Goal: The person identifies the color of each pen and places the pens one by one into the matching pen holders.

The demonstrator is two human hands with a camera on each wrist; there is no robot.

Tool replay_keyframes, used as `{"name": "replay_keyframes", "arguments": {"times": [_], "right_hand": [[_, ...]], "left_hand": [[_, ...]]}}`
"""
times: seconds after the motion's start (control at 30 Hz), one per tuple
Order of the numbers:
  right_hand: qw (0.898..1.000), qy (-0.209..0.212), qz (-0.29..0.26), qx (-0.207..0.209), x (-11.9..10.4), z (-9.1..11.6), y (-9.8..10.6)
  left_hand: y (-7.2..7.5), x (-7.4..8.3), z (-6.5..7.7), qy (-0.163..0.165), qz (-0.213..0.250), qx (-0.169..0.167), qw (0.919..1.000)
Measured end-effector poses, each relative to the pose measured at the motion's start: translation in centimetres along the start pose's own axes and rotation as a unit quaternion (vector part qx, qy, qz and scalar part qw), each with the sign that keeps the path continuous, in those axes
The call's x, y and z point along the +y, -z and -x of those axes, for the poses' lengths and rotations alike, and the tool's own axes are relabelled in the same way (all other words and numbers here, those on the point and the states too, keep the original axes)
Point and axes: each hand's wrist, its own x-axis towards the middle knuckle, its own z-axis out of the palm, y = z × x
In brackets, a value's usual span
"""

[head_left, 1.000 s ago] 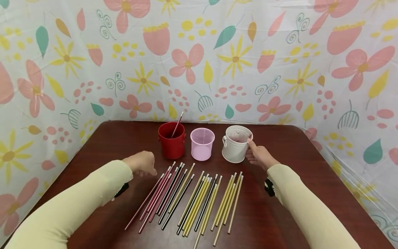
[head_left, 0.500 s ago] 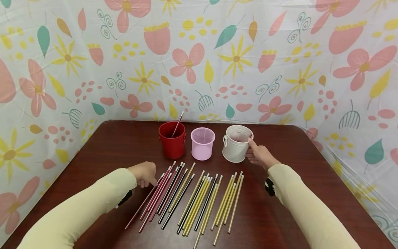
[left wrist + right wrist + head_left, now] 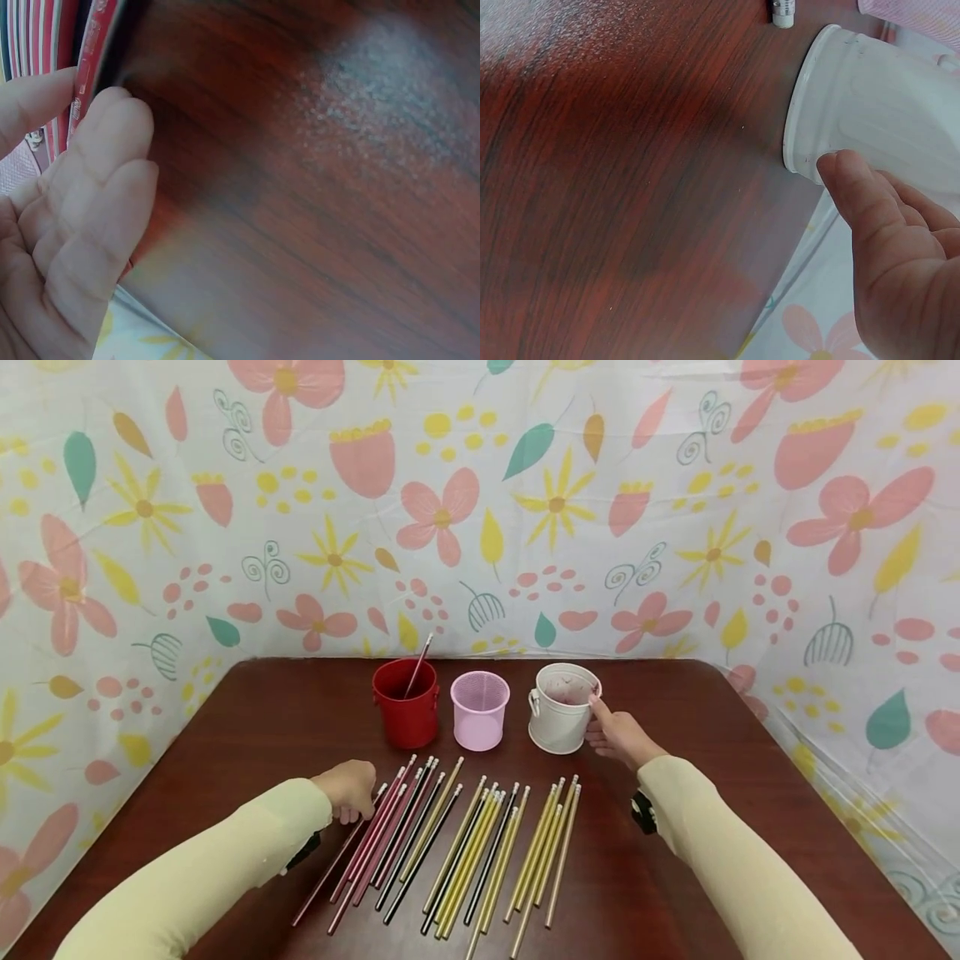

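Observation:
At the left end of the row, my left hand (image 3: 347,789) pinches the outermost red pencil (image 3: 330,868) near its eraser end. The left wrist view shows this red pencil (image 3: 91,56) between thumb and fingertips, with lettering on its side. My right hand (image 3: 624,739) holds the right side of a white bucket (image 3: 555,727), its thumb at the rim. In the right wrist view the fingers (image 3: 855,184) lie along the outer wall of the white bucket (image 3: 885,105). A red bucket (image 3: 408,722) stands at the left with one pencil (image 3: 420,662) leaning inside.
A pink mesh cup (image 3: 480,727) stands between the two buckets. Several red, black, yellow and gold pencils (image 3: 465,860) lie fanned across the dark wooden table (image 3: 637,893), erasers away from me. A flowered cloth (image 3: 480,527) hangs behind the table.
My left hand has come down toward me from above the pencils to the outermost red pencil and now pinches it. My right hand stays at the white bucket. The head view has shifted slightly.

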Motion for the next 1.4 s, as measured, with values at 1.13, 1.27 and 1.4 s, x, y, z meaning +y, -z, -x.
{"name": "replay_keyframes", "arguments": {"times": [1.13,1.27,1.4], "right_hand": [[1.000,0.000,0.010,0.001,0.0,0.2,0.1],[1.000,-0.001,0.016,0.002,-0.1,0.1,0.1],[1.000,-0.003,0.016,0.001,-0.1,0.1,-0.1]], "left_hand": [[7.3,0.2,3.1,-0.100,-0.005,0.144,0.9845],[8.6,0.5,3.6,-0.109,-0.011,0.166,0.9800],[9.6,0.8,4.1,-0.117,-0.010,0.184,0.9758]]}}
